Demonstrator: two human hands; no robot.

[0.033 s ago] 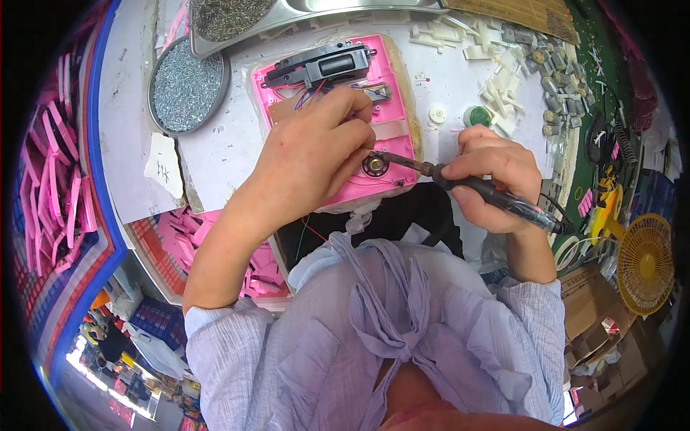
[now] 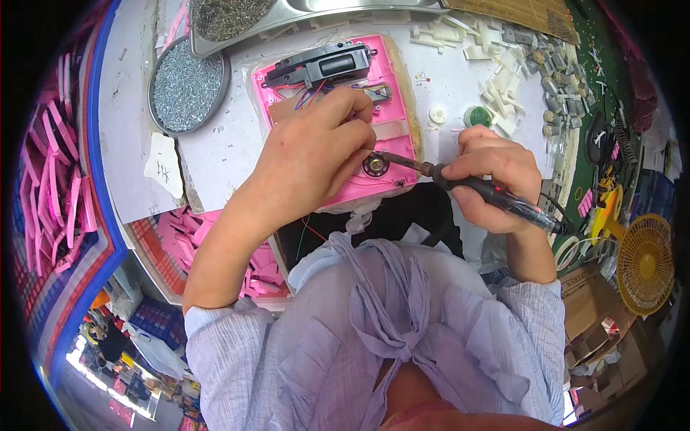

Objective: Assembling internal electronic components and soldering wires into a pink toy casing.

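Note:
My right hand (image 2: pixel 496 176) is wrapped round the black handle of a soldering iron (image 2: pixel 512 202). The iron's tip points left and meets the edge of a small round speaker (image 2: pixel 375 164) in a pink plastic casing (image 2: pixel 392 68). Over the casing's left part, my left hand (image 2: pixel 316 147) is closed, thumb and fingertips pinched just beside the iron's tip; what they hold is hidden. A black plastic module (image 2: pixel 323 66) lies across the far end of the casing. Thin red and blue wires (image 2: pixel 310 96) run from it under my left hand.
A round dish of small screws (image 2: pixel 188 85) stands at the left, beside a metal tray (image 2: pixel 302 8). White plastic parts (image 2: pixel 496 93) and grey motor-like pieces (image 2: pixel 564 86) lie at the right. Pink parts (image 2: pixel 183 241) fill a bin below the table; a yellow fan (image 2: pixel 647 266) is at far right.

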